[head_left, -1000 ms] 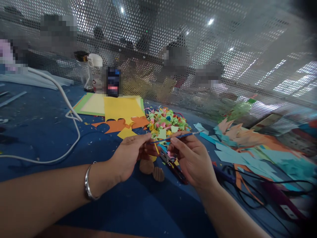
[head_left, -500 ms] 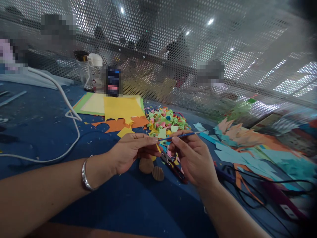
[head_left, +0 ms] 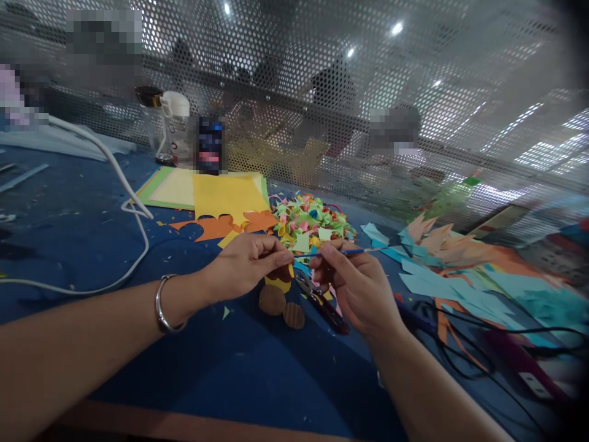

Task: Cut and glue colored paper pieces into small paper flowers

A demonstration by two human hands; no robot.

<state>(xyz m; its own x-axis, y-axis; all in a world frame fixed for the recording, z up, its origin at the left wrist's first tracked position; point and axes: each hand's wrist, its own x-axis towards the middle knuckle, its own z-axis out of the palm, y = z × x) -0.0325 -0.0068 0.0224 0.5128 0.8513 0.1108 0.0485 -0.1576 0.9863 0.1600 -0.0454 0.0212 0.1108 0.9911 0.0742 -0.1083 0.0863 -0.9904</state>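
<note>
My left hand [head_left: 248,265] is pinched shut over the blue table [head_left: 257,374], its thumb and fingers meeting at one end of a thin blue stick [head_left: 354,251]; a yellow paper piece [head_left: 278,282] hangs just below them. My right hand [head_left: 359,285] is also closed, pinching the same stick near its middle. The stick's free end points right. Two brown cardboard discs [head_left: 281,306] lie on the table under my hands, with dark scissors [head_left: 322,304] beside them.
A heap of small coloured paper bits [head_left: 311,222] lies behind my hands. Yellow, orange and green sheets [head_left: 216,199] sit to the back left, light-blue and orange cut-outs [head_left: 464,276] to the right. A white cable [head_left: 124,202], black cables [head_left: 478,344], bottles [head_left: 168,129] and a perforated screen [head_left: 322,92] surround the area.
My left hand has slid right along the stick until it meets my right hand. The view has dipped slightly.
</note>
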